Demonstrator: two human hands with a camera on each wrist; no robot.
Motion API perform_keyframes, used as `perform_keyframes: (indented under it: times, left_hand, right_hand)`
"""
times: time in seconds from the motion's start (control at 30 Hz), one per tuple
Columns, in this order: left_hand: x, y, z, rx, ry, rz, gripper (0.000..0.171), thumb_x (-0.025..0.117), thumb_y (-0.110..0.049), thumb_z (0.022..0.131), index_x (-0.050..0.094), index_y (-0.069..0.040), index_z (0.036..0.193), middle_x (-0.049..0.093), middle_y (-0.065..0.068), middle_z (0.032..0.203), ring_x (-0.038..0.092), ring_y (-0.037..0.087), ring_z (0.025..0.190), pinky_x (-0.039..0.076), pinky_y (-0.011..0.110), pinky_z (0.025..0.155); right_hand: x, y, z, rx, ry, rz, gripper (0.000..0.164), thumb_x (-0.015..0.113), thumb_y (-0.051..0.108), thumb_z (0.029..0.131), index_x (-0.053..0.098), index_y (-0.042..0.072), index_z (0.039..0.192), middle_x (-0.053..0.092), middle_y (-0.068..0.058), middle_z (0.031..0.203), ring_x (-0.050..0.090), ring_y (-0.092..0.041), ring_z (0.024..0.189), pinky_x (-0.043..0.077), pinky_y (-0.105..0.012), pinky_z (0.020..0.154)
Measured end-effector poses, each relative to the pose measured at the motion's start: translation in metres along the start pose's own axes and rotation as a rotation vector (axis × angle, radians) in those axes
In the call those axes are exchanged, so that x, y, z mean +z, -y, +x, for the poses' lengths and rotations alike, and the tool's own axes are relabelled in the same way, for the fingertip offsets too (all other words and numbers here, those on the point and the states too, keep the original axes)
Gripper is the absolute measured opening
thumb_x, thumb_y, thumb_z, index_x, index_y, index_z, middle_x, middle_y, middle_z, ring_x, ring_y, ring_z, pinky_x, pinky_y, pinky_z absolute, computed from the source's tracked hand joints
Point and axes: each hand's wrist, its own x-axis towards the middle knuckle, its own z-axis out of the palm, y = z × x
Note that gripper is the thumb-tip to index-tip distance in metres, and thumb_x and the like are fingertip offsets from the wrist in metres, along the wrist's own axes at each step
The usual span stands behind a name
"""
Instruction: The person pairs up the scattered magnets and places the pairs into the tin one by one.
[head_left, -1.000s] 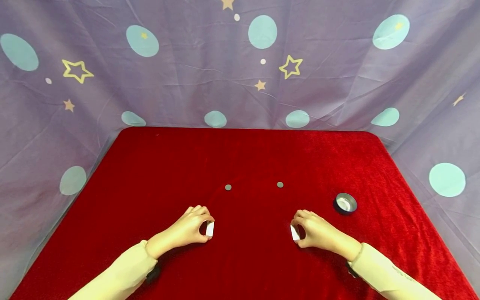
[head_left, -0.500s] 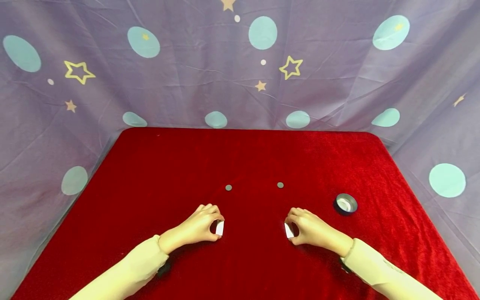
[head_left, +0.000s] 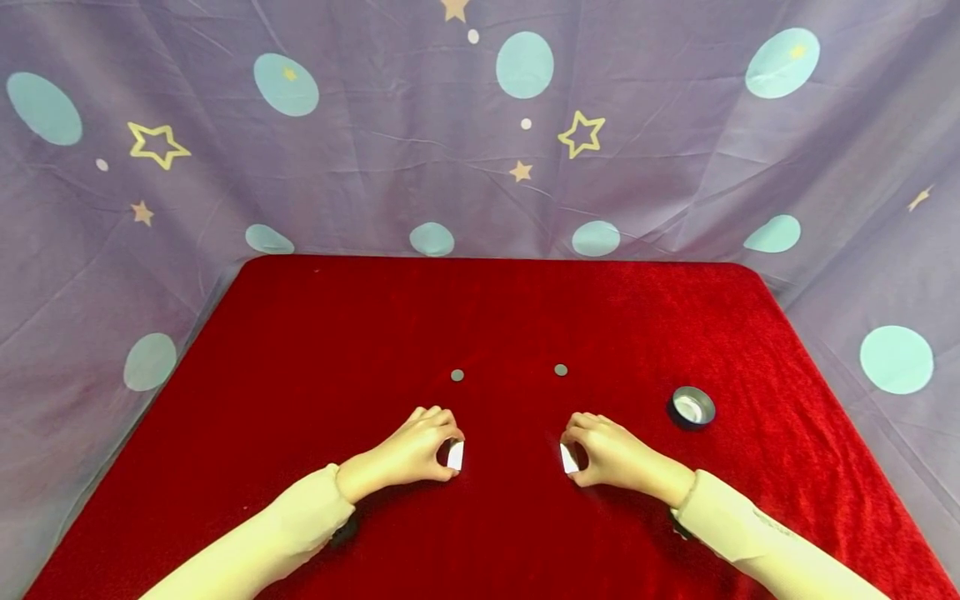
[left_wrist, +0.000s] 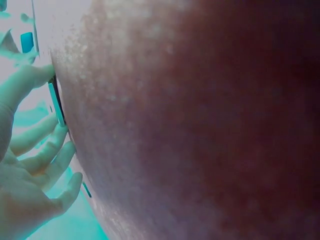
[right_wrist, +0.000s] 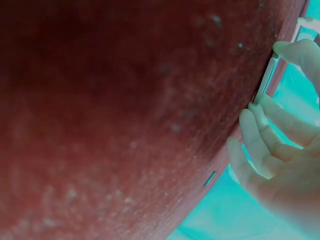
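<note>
Two hands show in the head view, apart from each other over the red cloth [head_left: 510, 317]. The left hand [head_left: 412, 447] pinches the left piece [head_left: 455, 456] between thumb and fingertips; the right hand [head_left: 618, 454] pinches the right piece [head_left: 570, 458] in the same way. Both white pieces face each other across a gap; whether either touches the cloth, I cannot tell. To do this well, I would grip lightly by the ends, keep both hands at matching height, and leave the left disc [head_left: 457, 375] and right disc [head_left: 561, 370], just beyond, undisturbed. The only container is the round dish [head_left: 690, 393], beside the right hand but apart from it. It is uncovered; a pale patch shows on its floor, and I cannot tell whether that is shine or contents.

In the left wrist view, the left piece appears as a thin edge between thumb and fingers.

In the right wrist view, the right piece is likewise edge-on; a steady, even pinch should stop it twisting.
</note>
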Motion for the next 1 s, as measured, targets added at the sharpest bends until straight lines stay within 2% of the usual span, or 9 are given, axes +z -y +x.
perform_keyframes:
  times: [0.47, 1.0]
  left_hand:
    - [0.002, -0.007, 0.007, 0.01, 0.032, 0.002, 0.04, 0.074, -0.032, 0.065, 0.065, -0.007, 0.094, 0.05, -0.005, 0.086, 0.041, 0.009, 0.079, 0.032, 0.025, 0.07]
    - [0.004, -0.01, 0.012, 0.038, 0.023, 0.014, 0.039, 0.074, -0.032, 0.065, 0.065, -0.007, 0.094, 0.05, -0.005, 0.086, 0.041, 0.009, 0.078, 0.032, 0.024, 0.07]
  right_hand:
    - [0.001, 0.003, 0.007, -0.013, 0.003, -0.001, 0.03, 0.074, 0.024, 0.056, 0.06, 0.008, 0.077, 0.048, 0.004, 0.078, 0.045, -0.009, 0.069, 0.041, -0.026, 0.064]
    - [0.001, 0.006, 0.012, -0.005, 0.019, 0.009, 0.03, 0.074, 0.025, 0.057, 0.061, 0.007, 0.079, 0.049, 0.004, 0.08, 0.047, -0.01, 0.072, 0.042, -0.027, 0.066]
